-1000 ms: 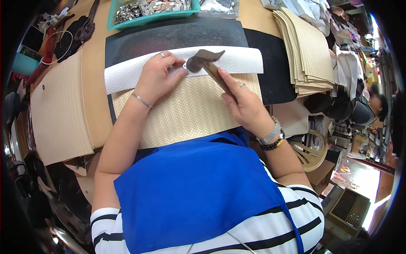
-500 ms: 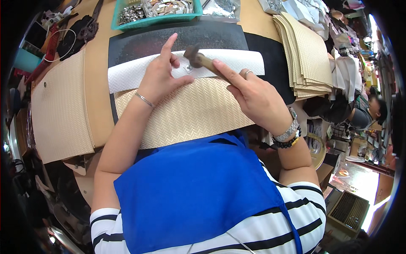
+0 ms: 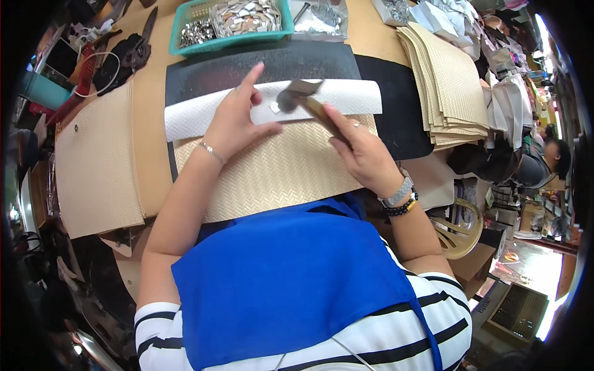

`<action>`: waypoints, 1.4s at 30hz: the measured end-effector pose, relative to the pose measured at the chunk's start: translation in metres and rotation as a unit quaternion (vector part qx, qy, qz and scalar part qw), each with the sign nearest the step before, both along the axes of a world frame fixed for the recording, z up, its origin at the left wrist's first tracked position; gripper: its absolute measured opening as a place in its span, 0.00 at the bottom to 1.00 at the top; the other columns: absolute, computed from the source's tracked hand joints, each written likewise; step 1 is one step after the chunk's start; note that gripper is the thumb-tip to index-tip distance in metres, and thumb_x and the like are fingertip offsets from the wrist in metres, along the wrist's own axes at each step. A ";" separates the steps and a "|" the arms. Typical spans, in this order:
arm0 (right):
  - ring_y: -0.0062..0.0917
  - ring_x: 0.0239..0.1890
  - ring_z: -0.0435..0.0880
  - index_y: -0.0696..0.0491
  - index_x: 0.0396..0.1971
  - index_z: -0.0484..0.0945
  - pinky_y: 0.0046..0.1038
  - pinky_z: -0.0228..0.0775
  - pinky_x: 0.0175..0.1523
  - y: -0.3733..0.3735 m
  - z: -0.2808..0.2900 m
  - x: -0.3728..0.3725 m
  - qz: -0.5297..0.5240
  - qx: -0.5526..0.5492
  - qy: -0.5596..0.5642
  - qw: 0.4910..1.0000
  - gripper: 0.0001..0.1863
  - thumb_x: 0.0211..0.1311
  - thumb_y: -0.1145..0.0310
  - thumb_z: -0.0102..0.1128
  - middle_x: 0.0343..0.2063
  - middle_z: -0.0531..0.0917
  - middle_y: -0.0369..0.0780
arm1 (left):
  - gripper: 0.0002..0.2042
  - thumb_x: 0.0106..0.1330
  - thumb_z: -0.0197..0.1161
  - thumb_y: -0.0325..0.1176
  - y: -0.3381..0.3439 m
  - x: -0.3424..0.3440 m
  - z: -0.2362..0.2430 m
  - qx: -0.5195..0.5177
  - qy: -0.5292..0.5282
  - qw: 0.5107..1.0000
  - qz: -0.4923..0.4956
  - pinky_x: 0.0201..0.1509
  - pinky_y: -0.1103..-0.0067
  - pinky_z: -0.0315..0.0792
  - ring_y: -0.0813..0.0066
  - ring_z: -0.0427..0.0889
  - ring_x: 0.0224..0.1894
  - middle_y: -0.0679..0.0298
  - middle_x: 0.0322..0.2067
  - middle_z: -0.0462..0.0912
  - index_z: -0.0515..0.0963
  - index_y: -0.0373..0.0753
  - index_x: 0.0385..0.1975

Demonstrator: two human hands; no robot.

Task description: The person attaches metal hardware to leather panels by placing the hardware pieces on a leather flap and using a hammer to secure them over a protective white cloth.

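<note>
My right hand (image 3: 368, 153) is gripping one hammer (image 3: 323, 114) just right of one small fitting (image 3: 274, 108) on one white strip (image 3: 349, 99); my left hand (image 3: 235, 117) is lying spread, unclenched. Far, one teal basket (image 3: 241, 39) is standing.

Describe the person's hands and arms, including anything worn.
The ungloved left hand has a thin silver-toned chain bracelet; the ungloved right hand has a ring, a silver-toned metal watch and a dark beaded bracelet. White sleeves with black stripes stop above the elbows.
</note>
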State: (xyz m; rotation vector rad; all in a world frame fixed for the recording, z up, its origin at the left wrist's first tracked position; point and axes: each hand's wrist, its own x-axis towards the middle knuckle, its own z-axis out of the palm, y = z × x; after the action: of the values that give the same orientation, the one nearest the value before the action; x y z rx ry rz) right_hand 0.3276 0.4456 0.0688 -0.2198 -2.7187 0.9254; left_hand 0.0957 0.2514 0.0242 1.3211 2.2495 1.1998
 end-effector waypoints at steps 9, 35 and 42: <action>0.42 0.47 0.85 0.50 0.66 0.76 0.40 0.77 0.52 0.101 -0.025 0.077 -0.250 0.215 0.069 0.942 0.26 0.69 0.74 0.65 0.46 0.85 0.48 | 0.28 0.55 0.76 0.30 -0.079 -0.063 0.038 -0.115 0.210 0.971 -0.006 0.63 0.69 0.76 0.50 0.85 0.55 0.56 0.52 0.86 0.81 0.43 0.59; 0.42 0.70 0.75 0.49 0.58 0.82 0.57 0.53 0.77 0.017 -0.035 0.001 -0.041 0.116 -0.017 0.992 0.18 0.72 0.61 0.65 0.65 0.79 0.41 | 0.21 0.80 0.58 0.44 -0.323 -0.121 0.104 -0.069 -0.036 0.895 0.440 0.61 0.74 0.73 0.74 0.79 0.54 0.61 0.51 0.85 0.77 0.33 0.60; 0.42 0.69 0.75 0.49 0.57 0.83 0.56 0.53 0.78 0.018 -0.034 -0.004 -0.045 0.107 -0.008 0.993 0.18 0.70 0.62 0.67 0.64 0.79 0.41 | 0.46 0.68 0.61 0.66 -0.443 -0.173 0.072 -0.474 0.281 0.587 0.593 0.76 0.35 0.47 0.45 0.47 0.83 0.50 0.81 0.48 0.52 0.54 0.82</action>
State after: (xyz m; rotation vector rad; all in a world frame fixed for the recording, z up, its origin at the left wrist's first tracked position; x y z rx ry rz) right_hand 0.3234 0.4633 0.0351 -0.3053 -2.7704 0.6060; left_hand -0.0772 -0.1919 0.0959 -0.4932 3.3900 -0.6116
